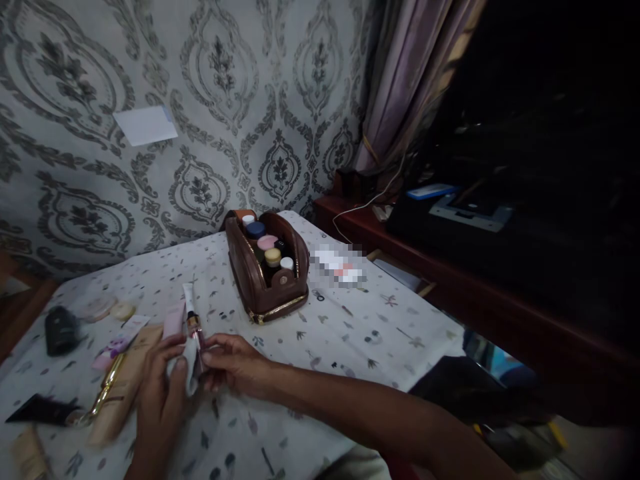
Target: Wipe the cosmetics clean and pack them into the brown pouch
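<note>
My right hand (243,367) pinches a slim, pinkish lip gloss tube (197,333) with a gold band, its upper end pointing away from me. A pale, wrinkled cloth or tissue (191,367) is in my left hand (163,380), pressed against the tube's side. Beside the left hand lie a beige tube (113,410), a gold-coloured slim item (107,385) and a pink-and-purple tube (120,343). Just beyond the hands is a pale pink tube (173,319). Farther off, a brown leather toiletry bag (240,273) stands unzipped, holding several capped bottles and jars.
At the left are a dark rounded object (61,331), a round yellowish item (123,311) and a black tube (40,410). A blurred white item (340,262) lies right of the bag. Dark wooden furniture (450,287) with an open drawer borders the right side; patterned wall behind.
</note>
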Motion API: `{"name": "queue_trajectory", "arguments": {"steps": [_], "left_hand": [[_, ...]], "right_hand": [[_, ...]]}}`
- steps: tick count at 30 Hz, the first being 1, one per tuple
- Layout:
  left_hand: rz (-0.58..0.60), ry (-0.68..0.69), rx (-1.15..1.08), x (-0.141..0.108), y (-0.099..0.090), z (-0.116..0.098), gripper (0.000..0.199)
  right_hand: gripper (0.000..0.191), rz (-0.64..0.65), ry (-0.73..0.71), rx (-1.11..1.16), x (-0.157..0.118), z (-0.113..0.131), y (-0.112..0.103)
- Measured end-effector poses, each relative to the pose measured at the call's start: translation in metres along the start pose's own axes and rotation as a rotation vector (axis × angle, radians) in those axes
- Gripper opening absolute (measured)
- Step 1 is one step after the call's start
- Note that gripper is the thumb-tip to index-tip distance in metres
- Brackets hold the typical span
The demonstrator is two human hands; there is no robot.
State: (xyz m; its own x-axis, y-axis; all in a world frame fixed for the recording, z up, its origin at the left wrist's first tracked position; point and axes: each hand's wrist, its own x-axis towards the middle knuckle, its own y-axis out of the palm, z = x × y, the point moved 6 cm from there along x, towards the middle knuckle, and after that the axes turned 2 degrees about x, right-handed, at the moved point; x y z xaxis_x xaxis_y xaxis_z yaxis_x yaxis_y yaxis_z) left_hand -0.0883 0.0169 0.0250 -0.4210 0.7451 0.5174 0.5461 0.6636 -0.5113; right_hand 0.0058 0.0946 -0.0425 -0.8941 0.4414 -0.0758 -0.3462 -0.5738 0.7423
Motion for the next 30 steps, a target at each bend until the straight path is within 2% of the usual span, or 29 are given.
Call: {"name": "queue_trajectory", "arguments": {"steps": [1, 3, 6, 10, 12, 16, 21, 26, 30], "left_hand": [[0.033, 0.06, 0.016, -0.001, 0.003, -0.003, 0.022], [0.073, 0.076, 0.025, -0.002, 0.008, -0.006, 0.018], [0.078, -0.022, -0.014, -0.005, 0.01, -0.008, 0.02], [0.026, -0.12, -0.008, -0.006, 0.005, -0.011, 0.043], [0.029, -0.158, 0.025, -0.004, 0.002, -0.01, 0.048], [-0.009, -0.25, 0.019, 0.001, -0.006, -0.006, 0.044], [-0.096, -0.412, -0.14, 0.001, -0.011, -0.001, 0.042], [-0.101, -0.532, -0.298, -0.003, -0.002, 0.008, 0.044], [-0.078, -0.534, -0.407, -0.006, 0.006, 0.015, 0.045]], "right_hand": [[0.071, 0.001, -0.006, -0.001, 0.0, 0.0, 0.0], [0.072, 0.008, -0.006, -0.024, -0.001, 0.0, 0.002], [0.071, 0.029, 0.019, -0.099, -0.006, 0.001, 0.007], [0.066, 0.065, 0.03, -0.208, -0.013, 0.006, 0.012], [0.065, 0.109, 0.06, -0.248, -0.016, 0.007, 0.016], [0.067, 0.169, 0.127, -0.325, -0.02, 0.004, 0.024], [0.079, 0.092, 0.116, -0.324, -0.018, -0.003, 0.021], [0.068, 0.099, 0.038, -0.325, -0.017, -0.001, 0.019], [0.054, 0.075, 0.013, -0.371, -0.016, 0.003, 0.018]]}}
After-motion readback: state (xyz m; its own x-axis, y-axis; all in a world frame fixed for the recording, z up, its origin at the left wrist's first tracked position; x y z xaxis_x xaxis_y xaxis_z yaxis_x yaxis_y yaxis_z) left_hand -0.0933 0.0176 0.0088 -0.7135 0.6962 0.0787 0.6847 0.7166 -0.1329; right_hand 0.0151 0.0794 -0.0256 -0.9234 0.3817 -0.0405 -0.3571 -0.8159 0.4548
